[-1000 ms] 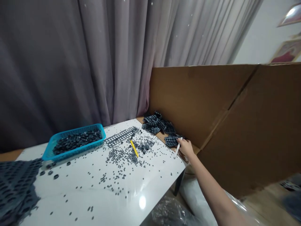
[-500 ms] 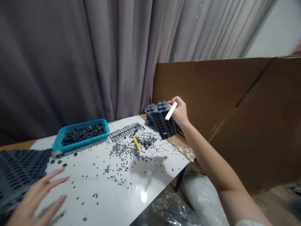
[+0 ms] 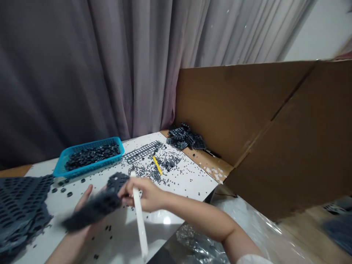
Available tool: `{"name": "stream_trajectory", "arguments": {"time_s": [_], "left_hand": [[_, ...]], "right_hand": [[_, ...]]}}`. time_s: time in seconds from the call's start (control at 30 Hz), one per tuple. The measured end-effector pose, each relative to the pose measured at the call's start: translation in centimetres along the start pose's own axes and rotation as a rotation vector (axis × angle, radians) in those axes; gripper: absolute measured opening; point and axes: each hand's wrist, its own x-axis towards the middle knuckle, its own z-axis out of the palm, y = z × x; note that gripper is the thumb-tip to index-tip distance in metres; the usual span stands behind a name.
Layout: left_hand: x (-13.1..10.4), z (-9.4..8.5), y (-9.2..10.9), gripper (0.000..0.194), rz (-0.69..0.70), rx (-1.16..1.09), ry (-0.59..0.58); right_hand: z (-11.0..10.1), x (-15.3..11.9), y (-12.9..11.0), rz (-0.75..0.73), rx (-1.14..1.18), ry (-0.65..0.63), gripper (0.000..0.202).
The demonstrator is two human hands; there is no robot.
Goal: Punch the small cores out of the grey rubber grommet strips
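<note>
Fingertips pinching hard at lower centre: the right hand [image 3: 144,194] has the near end of a dark perforated piece [image 3: 95,209], thumb against fingers, and look, a white stick [image 3: 140,222] is tucked through that same grip, slanting down to the bottom of the frame. Carried that way, presumably, so the stick needn't be put down while the fingertips work. The piece itself lies tilted across the lower left of centre, its far end a smear of blur. Behind and under it, the left hand [image 3: 88,229]! One digit pokes up past the edge; the rest is hidden, so I cannot tell whether those fingers pinch or merely support.

Out to the left, a turquoise basket [image 3: 88,169] of small dark pieces [image 3: 92,157], walled in, likely to stop them straying. Mid-frame, dark specks [image 3: 140,170] scatter over the white table [image 3: 192,187] around a yellow stick [image 3: 157,165]. Right of centre, a heap of dark perforated pieces [image 3: 184,137] sits against the cardboard [image 3: 247,110], perhaps banked there to keep the tabletop free. Far left, a larger perforated sheet [image 3: 22,205] drapes into frame.
</note>
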Motion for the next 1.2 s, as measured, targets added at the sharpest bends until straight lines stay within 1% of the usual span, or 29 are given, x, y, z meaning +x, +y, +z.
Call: {"name": "stream_trajectory", "arguments": {"time_s": [0.03, 0.07, 0.13, 0.17, 0.2, 0.27, 0.33, 0.4, 0.47, 0.53, 0.57, 0.63, 0.7, 0.8, 0.93, 1.07, 1.13, 1.2], "left_hand": [[0.9, -0.6, 0.3, 0.053, -0.005, 0.008, 0.014], [1.7, -1.2, 0.4, 0.053, 0.004, 0.011, 0.022], [2.6, -1.9, 0.2, 0.06, 0.092, 0.024, 0.019], [2.9, -2.2, -0.2, 0.061, 0.137, 0.03, 0.011], [3.2, -2.4, -0.6, 0.059, 0.154, 0.033, 0.005], [3.7, -2.8, -1.4, 0.054, 0.146, 0.031, 0.012], [4.4, -3.3, -2.0, 0.052, 0.147, 0.019, 0.017], [5.3, -3.8, -2.2, 0.051, 0.166, 0.004, 0.015], [6.1, -4.1, -2.2, 0.05, 0.191, -0.005, 0.002], [6.6, -4.3, -2.2, 0.041, 0.214, -0.005, -0.02], [6.8, -4.3, -2.2, 0.035, 0.221, -0.003, -0.033], [7.0, -4.4, -2.3, 0.03, 0.229, 0.009, -0.053], [7.1, -4.5, -2.4, 0.031, 0.238, 0.028, -0.064], [7.2, -4.8, -2.6, 0.032, 0.266, 0.076, -0.066], [7.4, -5.2, -2.4, 0.032, 0.317, 0.19, -0.049], [7.3, -5.5, -2.1, 0.032, 0.396, 0.369, 0.022], [6.5, -5.8, -1.9, 0.032, 0.472, 0.473, 0.091], [5.0, -6.1, -1.8, 0.032, 0.573, 0.583, 0.168]], "right_hand": [[0.6, -1.3, 1.0, 0.044, 0.025, -0.04, 0.037], [1.0, -2.6, 2.1, 0.091, 0.063, -0.033, 0.039], [1.6, -4.9, 4.1, 0.207, 0.09, 0.058, 0.037], [1.8, -5.8, 4.9, 0.244, 0.104, 0.099, 0.036], [1.9, -6.5, 5.5, 0.275, 0.115, 0.112, 0.035], [2.0, -7.5, 6.0, 0.316, 0.095, 0.09, 0.029], [2.0, -8.0, 5.8, 0.335, -0.019, 0.083, 0.021], [1.9, -8.3, 5.4, 0.29, -0.158, 0.03, 0.012], [2.1, -8.7, 5.1, 0.182, -0.333, -0.081, 0.008], [2.5, -9.1, 5.3, 0.068, -0.492, -0.196, 0.009], [2.7, -9.4, 5.5, 0.014, -0.559, -0.23, 0.011], [3.2, -9.7, 6.2, -0.077, -0.673, -0.242, 0.013], [3.6, -9.8, 6.9, -0.142, -0.776, -0.223, 0.015], [4.1, -9.6, 7.2, -0.187, -0.865, -0.232, 0.015], [5.7, -9.2, 6.9, -0.148, -0.798, -0.2, 0.012], [7.8, -8.9, 6.8, -0.058, -0.724, -0.235, 0.015], [8.4, -8.8, 7.0, 0.03, -0.595, -0.186, 0.016], [8.6, -8.8, 7.2, 0.102, -0.455, -0.111, 0.017]]}}
